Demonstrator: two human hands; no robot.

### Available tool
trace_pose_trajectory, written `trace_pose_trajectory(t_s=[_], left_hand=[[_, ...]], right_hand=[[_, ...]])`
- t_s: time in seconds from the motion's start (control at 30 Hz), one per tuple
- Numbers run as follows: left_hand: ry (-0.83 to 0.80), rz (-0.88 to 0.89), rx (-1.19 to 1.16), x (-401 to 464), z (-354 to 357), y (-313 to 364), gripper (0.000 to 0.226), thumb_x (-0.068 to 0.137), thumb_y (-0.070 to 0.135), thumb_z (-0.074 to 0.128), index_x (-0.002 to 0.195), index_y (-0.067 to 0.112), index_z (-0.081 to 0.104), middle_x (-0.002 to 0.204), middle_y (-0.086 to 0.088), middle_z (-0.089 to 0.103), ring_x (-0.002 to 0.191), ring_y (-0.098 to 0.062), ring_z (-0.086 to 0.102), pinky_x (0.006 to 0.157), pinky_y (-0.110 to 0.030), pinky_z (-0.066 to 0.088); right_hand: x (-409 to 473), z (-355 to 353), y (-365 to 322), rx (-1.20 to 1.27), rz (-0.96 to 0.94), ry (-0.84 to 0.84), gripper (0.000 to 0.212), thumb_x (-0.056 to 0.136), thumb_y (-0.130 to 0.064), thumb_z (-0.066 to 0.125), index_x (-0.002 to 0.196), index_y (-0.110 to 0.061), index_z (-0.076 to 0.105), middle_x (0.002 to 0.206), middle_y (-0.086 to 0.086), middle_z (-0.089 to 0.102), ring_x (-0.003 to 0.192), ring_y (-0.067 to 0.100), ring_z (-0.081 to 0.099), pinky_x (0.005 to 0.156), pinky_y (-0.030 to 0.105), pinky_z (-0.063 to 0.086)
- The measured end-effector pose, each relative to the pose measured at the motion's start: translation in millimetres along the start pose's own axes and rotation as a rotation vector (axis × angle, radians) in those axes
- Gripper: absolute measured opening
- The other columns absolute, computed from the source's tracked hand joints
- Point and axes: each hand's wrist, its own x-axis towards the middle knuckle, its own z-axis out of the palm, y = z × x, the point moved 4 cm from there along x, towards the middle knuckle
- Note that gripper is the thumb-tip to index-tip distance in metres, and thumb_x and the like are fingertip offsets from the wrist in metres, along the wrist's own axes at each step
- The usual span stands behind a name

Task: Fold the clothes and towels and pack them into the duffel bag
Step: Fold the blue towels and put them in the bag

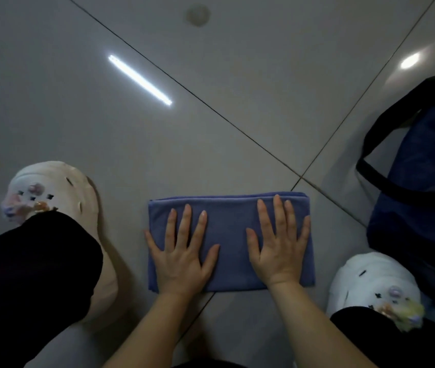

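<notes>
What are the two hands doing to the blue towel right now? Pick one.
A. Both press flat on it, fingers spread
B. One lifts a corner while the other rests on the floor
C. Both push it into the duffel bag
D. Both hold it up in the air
A. The left hand and the right hand lie palm down with straight, spread fingers on the folded blue towel, which lies flat on the tiled floor, apart from the duffel bag.

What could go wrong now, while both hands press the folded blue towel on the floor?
The towel lies on glossy tiled floor, so it may slide or pick up dirt under the flat left hand and right hand. Lifting it toward the duffel bag at the right could let the folded layers fall open.
</notes>
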Motion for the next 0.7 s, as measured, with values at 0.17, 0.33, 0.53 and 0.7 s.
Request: trace_pose_trajectory(t_s=[0.17,0.33,0.53,0.7], left_hand=[[-0.017,-0.014,0.002,-1,1,-2,0.064,0.093,0.061,0.024,0.149,0.03,0.024,0.159,0.001,0.017,0.148,-0.019,0.007,0.107,-0.068,0.008],[0.014,-0.004,0.018,0,-1,0,0.066,0.09,0.06,0.03,0.149,0.03,0.024,0.16,0.002,0.014,0.147,-0.019,0.007,0.107,-0.067,0.008],[0.079,-0.006,0.0,58,-16,-2,0.065,0.092,0.055,0.032,0.15,0.026,0.025,0.158,-0.005,0.022,0.145,-0.026,0.016,0.112,-0.058,-0.003],[0.03,0.033,-0.067,133,-38,-8,0.065,0.093,0.057,0.028,0.15,0.027,0.025,0.159,-0.006,0.019,0.146,-0.027,0.015,0.115,-0.055,0.002]], right_hand=[[1,0,1,-0.011,0.015,-0.015,0.059,0.097,-0.054,0.022,0.148,-0.025,0.028,0.154,0.008,0.031,0.142,0.028,0.027,0.117,0.056,0.008],[1,-1,0,-0.024,0.014,0.017,0.06,0.093,-0.051,0.033,0.147,-0.025,0.03,0.153,0.009,0.034,0.141,0.028,0.027,0.115,0.058,0.011],[63,-9,-17,0.082,0.022,0.123,0.06,0.091,-0.049,0.042,0.143,-0.019,0.044,0.152,0.012,0.036,0.141,0.027,0.027,0.114,0.058,0.003],[123,-28,-38,0.109,-0.041,0.242,0.055,0.094,-0.043,0.043,0.143,-0.018,0.045,0.151,0.015,0.038,0.141,0.031,0.028,0.113,0.061,0.006]])
